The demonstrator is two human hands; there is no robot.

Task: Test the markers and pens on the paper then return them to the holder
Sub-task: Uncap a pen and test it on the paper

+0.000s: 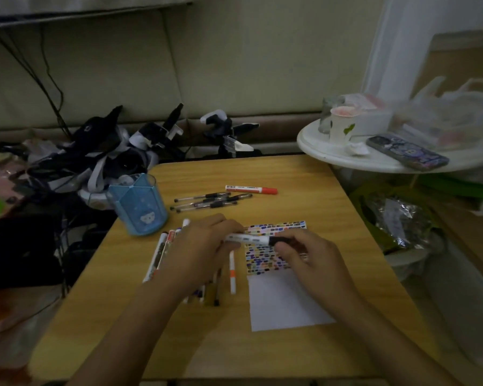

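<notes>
The desk (pixel 262 174) is yellow wood-grain. The holder (pixel 140 207) is pale blue. The white paper (pixel 285 302) carries rows of multicoloured dabs. One white marker (pixel 251 189) has a red cap.

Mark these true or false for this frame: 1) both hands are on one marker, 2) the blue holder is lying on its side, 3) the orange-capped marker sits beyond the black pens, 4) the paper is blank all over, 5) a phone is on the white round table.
1) True. The left hand holds the barrel of the marker and the right hand grips its black cap end.
2) False. The blue holder stands upright.
3) True. The orange-capped marker lies just beyond the black pens.
4) False. The paper has colored test marks on its far part; only its near part is blank.
5) True. The phone lies on the white round table.
</notes>
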